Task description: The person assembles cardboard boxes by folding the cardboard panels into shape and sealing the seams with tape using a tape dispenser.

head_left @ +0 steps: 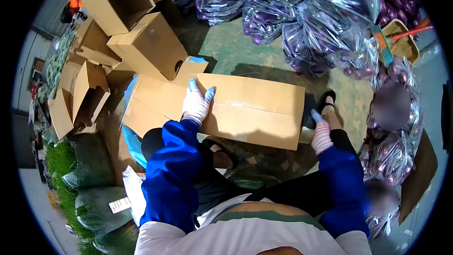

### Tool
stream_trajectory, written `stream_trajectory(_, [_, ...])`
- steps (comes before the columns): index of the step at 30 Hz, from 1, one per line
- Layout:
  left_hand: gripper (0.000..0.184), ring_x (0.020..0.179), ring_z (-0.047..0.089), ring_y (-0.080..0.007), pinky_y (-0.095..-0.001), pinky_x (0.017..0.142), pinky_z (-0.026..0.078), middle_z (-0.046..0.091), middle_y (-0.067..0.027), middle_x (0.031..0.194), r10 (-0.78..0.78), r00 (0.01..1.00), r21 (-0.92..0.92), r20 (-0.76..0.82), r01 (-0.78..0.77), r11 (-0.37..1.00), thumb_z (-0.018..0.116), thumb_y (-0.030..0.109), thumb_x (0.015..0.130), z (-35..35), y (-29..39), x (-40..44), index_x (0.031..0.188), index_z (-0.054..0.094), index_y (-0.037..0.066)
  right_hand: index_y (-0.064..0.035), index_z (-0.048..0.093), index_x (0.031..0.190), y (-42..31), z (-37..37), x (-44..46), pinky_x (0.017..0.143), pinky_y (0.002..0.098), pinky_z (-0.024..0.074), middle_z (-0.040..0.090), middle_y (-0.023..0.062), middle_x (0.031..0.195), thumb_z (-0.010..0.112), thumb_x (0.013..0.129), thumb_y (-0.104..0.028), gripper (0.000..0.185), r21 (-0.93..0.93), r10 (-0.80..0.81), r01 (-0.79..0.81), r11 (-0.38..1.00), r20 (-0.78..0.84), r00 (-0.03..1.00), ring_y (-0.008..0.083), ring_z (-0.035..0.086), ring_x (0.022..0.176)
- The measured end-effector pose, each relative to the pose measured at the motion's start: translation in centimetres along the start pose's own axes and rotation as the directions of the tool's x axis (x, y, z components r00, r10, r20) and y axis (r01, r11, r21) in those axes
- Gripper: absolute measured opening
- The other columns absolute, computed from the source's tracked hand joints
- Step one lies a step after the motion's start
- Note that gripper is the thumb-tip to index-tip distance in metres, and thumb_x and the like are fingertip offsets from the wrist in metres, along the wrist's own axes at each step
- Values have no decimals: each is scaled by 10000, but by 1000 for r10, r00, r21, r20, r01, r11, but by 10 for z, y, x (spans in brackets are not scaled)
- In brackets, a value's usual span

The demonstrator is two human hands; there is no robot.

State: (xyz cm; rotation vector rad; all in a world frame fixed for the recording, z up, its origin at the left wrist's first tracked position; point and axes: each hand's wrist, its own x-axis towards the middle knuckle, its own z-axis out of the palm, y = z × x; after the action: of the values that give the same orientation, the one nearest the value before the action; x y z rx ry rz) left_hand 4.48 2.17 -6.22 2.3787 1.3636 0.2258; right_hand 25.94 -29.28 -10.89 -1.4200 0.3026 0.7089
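Note:
A long brown cardboard box [255, 108] lies across in front of my knees, with a strip of clear tape along its upper face. My left hand [196, 104], in a striped glove with blue fingertips, rests on the box's left part with its fingers spread. At the box's right end is my right hand [322, 134], gloved the same way, its fingers round a dark object [309, 112] that is partly hidden. More flat cardboard [151, 101] lies beside the box on the left, over blue plastic.
Open cardboard boxes [148, 45] are piled at the upper left. Clear bags of purple produce [269, 7] line the back and right. A broom [383, 47] and dustpan [403, 42] stand upper right. Bagged greens [89, 160] sit lower left.

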Motion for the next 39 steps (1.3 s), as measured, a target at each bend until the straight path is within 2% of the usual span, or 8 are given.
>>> stream_trajectory(8, [673,1104,504,-270,-357,954,382,549,-135,1203,16,976,-734,215,151,662,522,586,809,-11,-56,-7,1231,506,62,-61,595,1085,42,-1,1,803,334,481,616,94,1047,514,867,-332,357,208,254,-255,944,33,967,232,590,911])
stream_trajectory(11, [669,1089,512,-231,-332,920,415,492,-98,1283,149,613,-612,776,675,412,568,551,804,-19,-48,-4,1238,496,48,-85,553,1165,57,-28,19,917,404,422,577,107,1154,467,883,-378,416,326,273,-284,902,78,959,288,549,1031])
stream_trajectory(14, [646,1060,528,-161,-301,945,387,550,-83,1212,242,855,-669,460,154,727,531,567,821,-50,-20,10,1214,524,54,-98,529,1195,13,-5,-24,922,431,413,553,110,1195,459,872,-424,464,380,200,-242,892,148,969,302,518,1075])
stream_trajectory(18, [539,996,541,-143,-309,907,417,596,-59,1097,521,843,-989,134,79,125,624,470,799,-96,7,96,1155,550,72,-97,511,1224,-30,34,-21,962,450,374,511,101,1255,394,871,-455,517,404,-75,-48,914,283,956,316,469,1138])
stream_trajectory(20, [575,1108,467,-221,-396,951,348,513,-85,1222,130,991,-958,34,70,-280,605,418,825,-146,25,111,1257,438,78,-100,528,1210,-53,83,-5,967,448,370,521,98,1245,371,873,-461,518,433,-127,4,901,256,958,314,474,1131])
stream_trajectory(26, [467,938,526,-166,-297,773,418,556,-61,1084,19,897,-703,-442,-359,614,511,399,885,-107,-193,124,1235,479,90,-104,576,1151,-67,178,25,986,459,361,553,88,1209,479,825,-447,483,477,48,-160,864,239,970,298,491,1119])
stream_trajectory(31, [450,945,543,-267,-365,852,408,601,-176,1010,-746,666,-775,18,481,411,450,366,900,-23,-336,-14,1081,564,-30,-99,594,1135,-27,161,22,994,446,357,562,87,1205,511,821,-418,455,287,189,-283,915,314,931,292,497,1114])
stream_trajectory(39, [415,934,574,-382,-425,817,441,615,-251,954,-776,630,-412,-4,706,576,484,362,847,97,-378,-110,908,621,-24,-110,496,1261,1,93,7,1038,505,274,433,104,1346,434,796,-548,642,217,382,-405,888,141,914,336,383,1227])
